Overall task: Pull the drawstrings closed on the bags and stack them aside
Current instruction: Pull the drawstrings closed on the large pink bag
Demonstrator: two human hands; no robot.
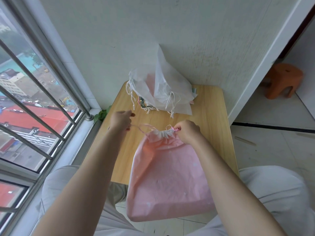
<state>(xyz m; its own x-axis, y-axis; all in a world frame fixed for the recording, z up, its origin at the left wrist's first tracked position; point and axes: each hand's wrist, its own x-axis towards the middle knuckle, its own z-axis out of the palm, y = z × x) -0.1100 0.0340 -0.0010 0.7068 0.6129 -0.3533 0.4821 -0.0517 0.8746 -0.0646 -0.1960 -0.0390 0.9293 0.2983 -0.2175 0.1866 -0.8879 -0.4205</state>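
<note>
both bare forearms extend forward from the lower edge of view. left hand (121, 120): fingers curled, its grip pinching a cord, held out to the left. right hand (187, 132): knuckles up, fingers curled in a pinching grip. the hands are well apart.

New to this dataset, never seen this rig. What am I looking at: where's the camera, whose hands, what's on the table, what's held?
No robot here: a person works bare-handed, filmed by one wide-angle camera on their head, looking down. The left hand pulls a pink drawstring out sideways. The right hand has its grip on the gathered neck of a pink drawstring bag, which lies on a small wooden table and overhangs its near edge. By the wall sits a pile of white bags.
</note>
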